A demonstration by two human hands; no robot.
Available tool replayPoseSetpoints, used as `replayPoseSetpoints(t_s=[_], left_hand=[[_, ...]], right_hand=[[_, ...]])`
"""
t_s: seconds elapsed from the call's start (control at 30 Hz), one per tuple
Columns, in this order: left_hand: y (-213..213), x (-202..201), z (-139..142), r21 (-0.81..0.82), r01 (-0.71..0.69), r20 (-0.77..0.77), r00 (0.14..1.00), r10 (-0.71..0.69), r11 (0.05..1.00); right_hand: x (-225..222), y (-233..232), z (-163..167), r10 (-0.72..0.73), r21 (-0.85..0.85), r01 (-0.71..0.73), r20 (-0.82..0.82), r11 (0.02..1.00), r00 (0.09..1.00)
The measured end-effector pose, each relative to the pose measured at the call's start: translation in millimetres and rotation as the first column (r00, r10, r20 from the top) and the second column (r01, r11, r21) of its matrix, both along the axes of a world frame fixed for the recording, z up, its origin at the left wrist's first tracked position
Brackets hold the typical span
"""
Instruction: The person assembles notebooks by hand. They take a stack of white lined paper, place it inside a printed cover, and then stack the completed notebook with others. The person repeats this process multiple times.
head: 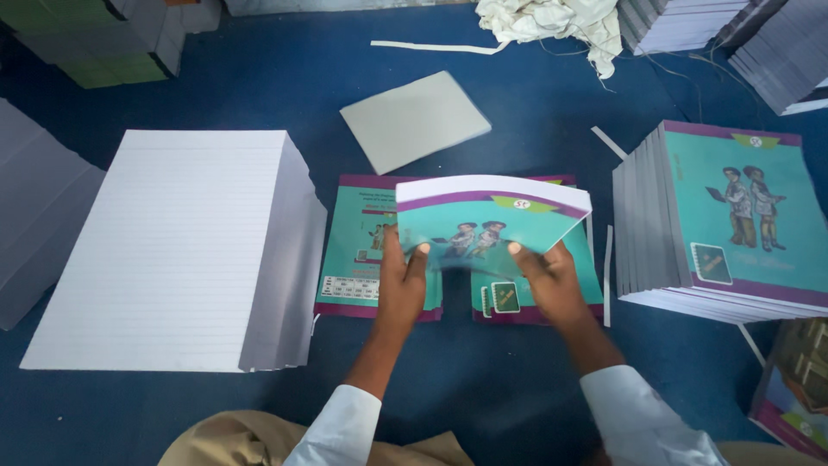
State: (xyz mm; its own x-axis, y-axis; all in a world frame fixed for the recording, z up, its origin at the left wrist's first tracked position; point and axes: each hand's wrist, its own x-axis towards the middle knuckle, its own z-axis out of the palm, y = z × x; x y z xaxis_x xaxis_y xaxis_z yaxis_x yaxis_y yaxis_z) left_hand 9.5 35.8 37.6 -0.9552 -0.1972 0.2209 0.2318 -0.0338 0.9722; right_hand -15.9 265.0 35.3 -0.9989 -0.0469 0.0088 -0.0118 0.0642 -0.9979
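Notebook with a teal cover, bent upward in a shallow arch, is held just above the middle of the blue surface, between the left hand and the right hand. Each grip is closed on a lower corner of it, thumbs on top, and the lower edge is blurred.

Directly under it lies an open teal cover sheet, flat, with purple borders; the hands and the notebook hide its middle. To the left sits a tall stack of ruled white paper, its right side fanned slightly, and further left the edge of another pale paper pile. Behind the notebook a grey cardboard sheet lies at an angle, apart from everything else. To the right stands a stack of finished notebooks with the same teal cover, near the right hand but not touching it. A crumpled white cloth lies at the far edge, with thin paper strips scattered near it.

The notebook's cover is glossy teal with a purple band along the top, a green ribbon shape, two drawn figures and a small green panel. Its page block shows white at the curved top edge.
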Motion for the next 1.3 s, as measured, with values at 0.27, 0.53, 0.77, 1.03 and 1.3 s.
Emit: replayPoseSetpoints(t_s=[0.27,0.53,0.77,1.03,1.3], left_hand=[[-1,-3,-3,0.018,0.060,0.055,0.997,-0.061,0.998],[-1,-3,-11,-0.003,0.046,-0.001,0.999,-0.046,0.999],[0,0,-7,-0.034,0.017,-0.048,0.999,-0.018,0.999],[0,3,-2,-0.067,0.005,-0.019,1.000,-0.006,0.998],[-1,0,-14,0.009,0.031,0.026,0.999,-0.031,0.999]], right_hand=[[-3,-4,-10,0.031,-0.149,-0.042,-0.075,0.988,0.997],[4,-12,-12,-0.061,-0.054,0.057,-0.089,0.997,0.994],[9,-19,-13,-0.112,-0.018,0.111,-0.122,0.994,0.986],[8,-17,-10,-0.074,0.008,0.076,-0.146,0.997,0.987],[4,-15,-23,-0.030,-0.200,-0.007,-0.181,0.980,0.983]])
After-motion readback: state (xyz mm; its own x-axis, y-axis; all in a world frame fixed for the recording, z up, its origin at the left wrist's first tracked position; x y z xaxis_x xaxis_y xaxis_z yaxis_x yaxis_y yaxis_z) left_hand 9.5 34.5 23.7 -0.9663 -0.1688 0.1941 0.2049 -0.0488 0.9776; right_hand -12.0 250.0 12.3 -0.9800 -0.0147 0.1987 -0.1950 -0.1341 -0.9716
